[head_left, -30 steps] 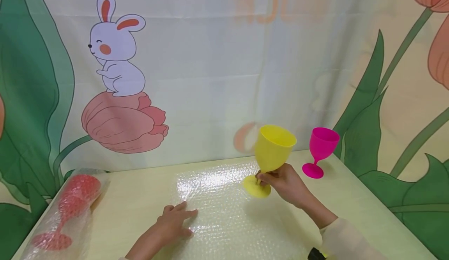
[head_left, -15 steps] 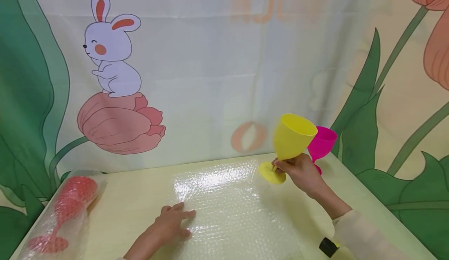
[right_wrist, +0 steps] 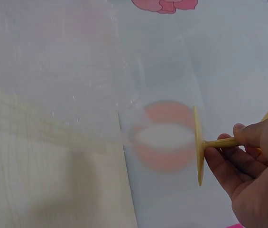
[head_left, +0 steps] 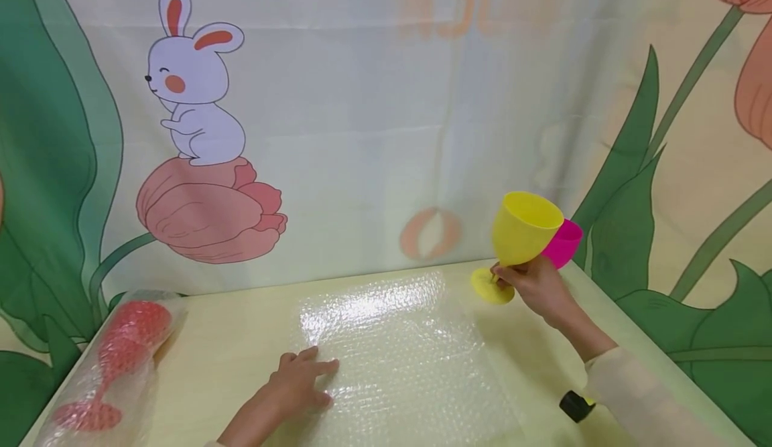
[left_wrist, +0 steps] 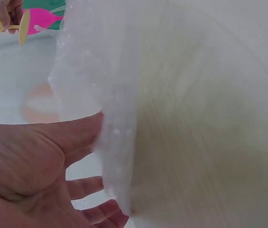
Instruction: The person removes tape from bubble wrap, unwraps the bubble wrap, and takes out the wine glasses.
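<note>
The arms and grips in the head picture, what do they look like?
They're a person's. The left grip and right grip are bare: no gloves or rings show. The right sleeve is loose and cream; only a pale edge of the left sleeve shows. A small black thing, partly hidden, shows beside the right sleeve.

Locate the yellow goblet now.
In the head view, the yellow goblet is right of centre, held by the right hand, partly covering the pink goblet.
</note>
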`<action>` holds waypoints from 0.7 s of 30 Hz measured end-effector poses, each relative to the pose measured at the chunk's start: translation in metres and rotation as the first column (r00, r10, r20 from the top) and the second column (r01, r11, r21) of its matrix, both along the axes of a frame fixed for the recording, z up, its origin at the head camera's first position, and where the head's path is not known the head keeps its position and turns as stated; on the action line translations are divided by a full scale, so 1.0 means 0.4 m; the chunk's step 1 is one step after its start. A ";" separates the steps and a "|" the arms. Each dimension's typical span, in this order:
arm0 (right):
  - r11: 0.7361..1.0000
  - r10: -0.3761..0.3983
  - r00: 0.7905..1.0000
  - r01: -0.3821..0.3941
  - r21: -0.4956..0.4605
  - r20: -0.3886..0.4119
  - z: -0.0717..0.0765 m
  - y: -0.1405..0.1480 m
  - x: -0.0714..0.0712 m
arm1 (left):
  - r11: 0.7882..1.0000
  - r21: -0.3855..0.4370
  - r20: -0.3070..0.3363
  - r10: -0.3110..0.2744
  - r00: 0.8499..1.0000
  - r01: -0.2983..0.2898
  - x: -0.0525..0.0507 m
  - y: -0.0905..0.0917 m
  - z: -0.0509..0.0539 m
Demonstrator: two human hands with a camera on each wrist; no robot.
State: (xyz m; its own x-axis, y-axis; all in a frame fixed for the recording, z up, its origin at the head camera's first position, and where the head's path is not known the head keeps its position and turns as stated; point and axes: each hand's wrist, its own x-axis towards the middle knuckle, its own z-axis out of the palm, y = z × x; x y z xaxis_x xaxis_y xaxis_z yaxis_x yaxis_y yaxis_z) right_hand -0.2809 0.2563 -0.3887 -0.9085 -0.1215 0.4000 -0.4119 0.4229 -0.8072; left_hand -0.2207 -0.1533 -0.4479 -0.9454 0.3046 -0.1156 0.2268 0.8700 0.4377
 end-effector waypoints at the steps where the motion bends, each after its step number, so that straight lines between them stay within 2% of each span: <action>1: 1.000 -0.008 1.000 0.008 0.007 0.003 0.000 0.005 -0.003 | 1.000 -0.006 0.000 -0.003 1.000 0.003 0.000 0.001 0.001; 11: 0.998 -0.060 0.997 0.060 0.001 0.038 -0.008 0.040 -0.027 | 1.000 -0.023 0.017 -0.003 1.000 0.003 -0.002 0.003 0.005; 21: 0.993 -0.107 0.992 0.110 -0.035 0.071 -0.061 0.054 -0.078 | 1.000 -0.005 0.008 -0.004 1.000 0.004 0.004 0.000 0.004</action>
State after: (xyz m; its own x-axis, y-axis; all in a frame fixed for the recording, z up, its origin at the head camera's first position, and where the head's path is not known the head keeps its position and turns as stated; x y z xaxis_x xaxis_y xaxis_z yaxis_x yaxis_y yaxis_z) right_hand -0.3120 0.2779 -0.4130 -0.9410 -0.0063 0.3385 -0.3082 0.4297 -0.8488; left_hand -0.2190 -0.1532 -0.4463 -0.9434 0.3075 -0.1243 0.2268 0.8715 0.4349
